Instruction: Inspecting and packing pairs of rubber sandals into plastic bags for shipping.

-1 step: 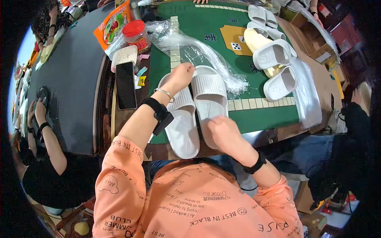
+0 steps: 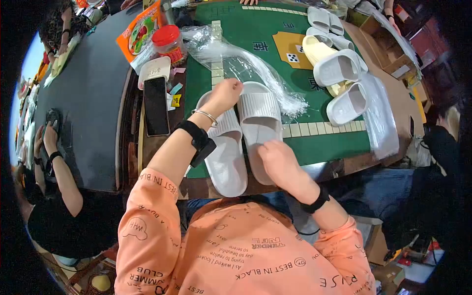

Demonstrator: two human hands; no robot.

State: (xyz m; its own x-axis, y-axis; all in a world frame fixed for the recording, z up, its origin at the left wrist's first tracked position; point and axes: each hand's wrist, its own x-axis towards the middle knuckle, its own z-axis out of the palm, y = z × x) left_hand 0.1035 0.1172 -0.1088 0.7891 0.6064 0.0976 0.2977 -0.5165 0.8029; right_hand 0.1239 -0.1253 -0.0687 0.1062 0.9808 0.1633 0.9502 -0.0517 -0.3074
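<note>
A pair of light grey slide slippers lies side by side before me: the left slipper (image 2: 227, 160) and the right slipper (image 2: 259, 130), both with ribbed straps and toes pointing away. My left hand (image 2: 227, 96) is closed over the gap between the straps, its fingers curled; what they pinch, if anything, is hidden. At the right slipper's outer edge, beside the heel half of the footbed, my right hand (image 2: 279, 161) is closed too. Its fingertips are turned inward and hidden, so I cannot tell what they hold.
A clear plastic bag (image 2: 246, 56) lies beyond the slippers on the green mat (image 2: 314, 142). Several grey slippers (image 2: 346, 105) and a cream slipper (image 2: 312, 49) are piled at right beside clear film (image 2: 381, 118). At left are a phone (image 2: 156, 105) and a red-lidded jar (image 2: 168, 42).
My right hand has shifted very slightly up along the right slipper's edge. My left hand and the slippers look practically unmoved.
</note>
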